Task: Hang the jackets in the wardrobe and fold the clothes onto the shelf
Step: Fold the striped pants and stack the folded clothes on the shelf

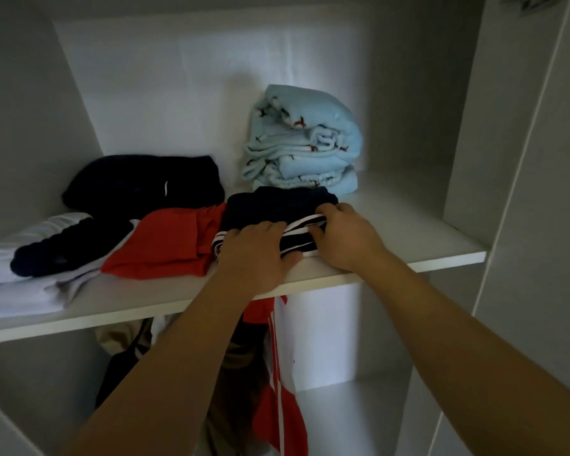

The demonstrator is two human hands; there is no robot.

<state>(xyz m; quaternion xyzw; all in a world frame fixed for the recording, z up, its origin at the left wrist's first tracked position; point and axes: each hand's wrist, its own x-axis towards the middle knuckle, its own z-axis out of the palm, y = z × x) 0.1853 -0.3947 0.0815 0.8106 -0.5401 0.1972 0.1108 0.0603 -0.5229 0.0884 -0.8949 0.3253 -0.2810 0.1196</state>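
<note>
Both hands are on a folded dark navy garment with white stripes along its edge (277, 209), which lies at the front of the white wardrobe shelf (408, 238). The left hand (257, 255) lies palm down on the garment's near left corner, fingers together and fairly straight, thumb along the shelf edge; it appears to press rather than grip. The right hand (339, 235) has its fingers curled over the striped edge at the near right, apparently pinching it, though the fingertips are partly hidden in the fabric.

Just left of the left hand lies a folded red cloth garment (168, 245), touching the navy one. Further left are a dark knitted item (66, 248) resting on a white folded garment (20, 281), and beyond these a black folded garment (145, 182). Beyond the right hand stands a folded pale blue patterned blanket (303, 143).

Below both forearms, under the shelf, a red jacket with white stripes (277, 390) and darker garments appear to hang already.

Judgement: the task looks well advanced. The striped garment seems to be at final placement or smoothing. Whether further clothes remain outside the wardrobe cannot be told.
</note>
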